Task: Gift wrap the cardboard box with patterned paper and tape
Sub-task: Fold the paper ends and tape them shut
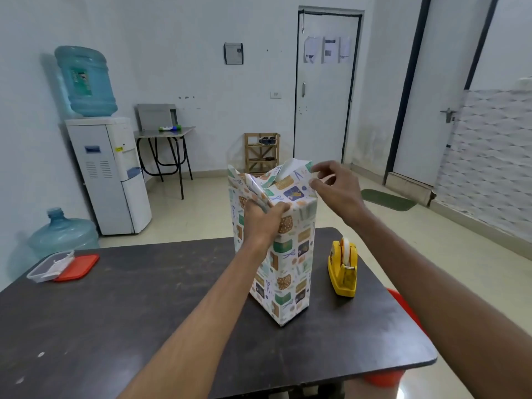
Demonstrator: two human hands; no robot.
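A tall box wrapped in patterned paper (283, 254) stands upright on the dark table (144, 312), its top end still open with loose flaps. The left hand (263, 221) grips folded paper at the near top edge; the right hand (335, 187) pinches the far right flap. A yellow tape dispenser (342, 267) sits just right of the box

Bench (144, 312): dark, scuffed top.
Middle: wrapped box (283, 272), upright.
Right: yellow tape dispenser (343, 269), near the box.
Far left: clear container (43, 270), red lid (77, 267) against it.
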